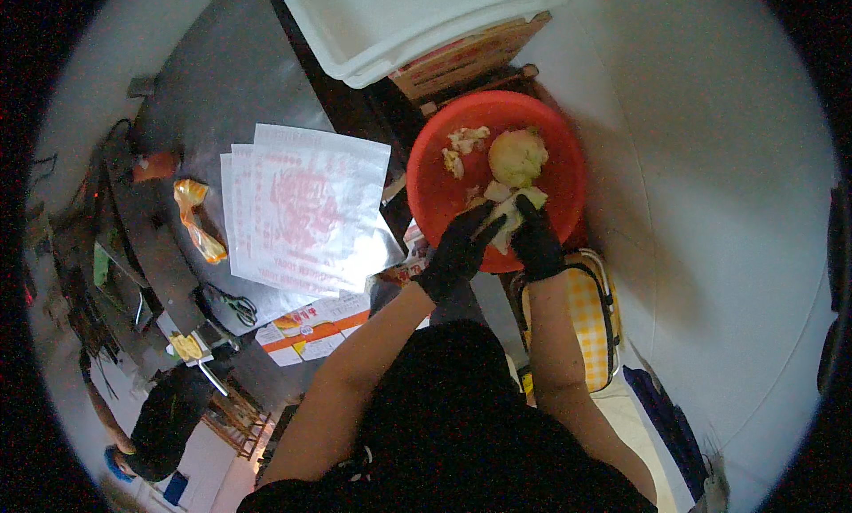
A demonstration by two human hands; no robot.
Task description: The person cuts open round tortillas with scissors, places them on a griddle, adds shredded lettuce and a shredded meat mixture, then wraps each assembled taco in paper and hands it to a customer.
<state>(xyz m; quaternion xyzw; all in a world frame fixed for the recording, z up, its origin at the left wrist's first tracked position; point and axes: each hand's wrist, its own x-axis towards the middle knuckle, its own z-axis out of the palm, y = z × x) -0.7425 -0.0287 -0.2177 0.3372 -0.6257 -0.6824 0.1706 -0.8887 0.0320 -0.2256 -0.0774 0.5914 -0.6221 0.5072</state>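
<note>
A red basin (pixel 568 216) stands in front of me. In its far right part rests a round, pale green leafy head (pixel 516 158), lettuce or cabbage. Torn leaf pieces (pixel 468 140) lie to its left on the basin floor. Nearer to me, over the basin, a pale green leaf (pixel 506 224) is held between my gloved hands. My left hand (pixel 459 251), in a black glove, pinches it from the left. My right hand (pixel 538 244), gloved in black too, grips it from the right. Some fingertips are hidden by the leaf.
A dark table on the left bears white printed paper sheets (pixel 306 211), an orange-and-white plastic wrapper (pixel 197 220), scissors (pixel 235 307) and a carton (pixel 315 331). A white tub (pixel 355 67) stands beyond the basin. A yellow checked bag (pixel 590 322) is beside my right forearm. Another person (pixel 173 420) works far left.
</note>
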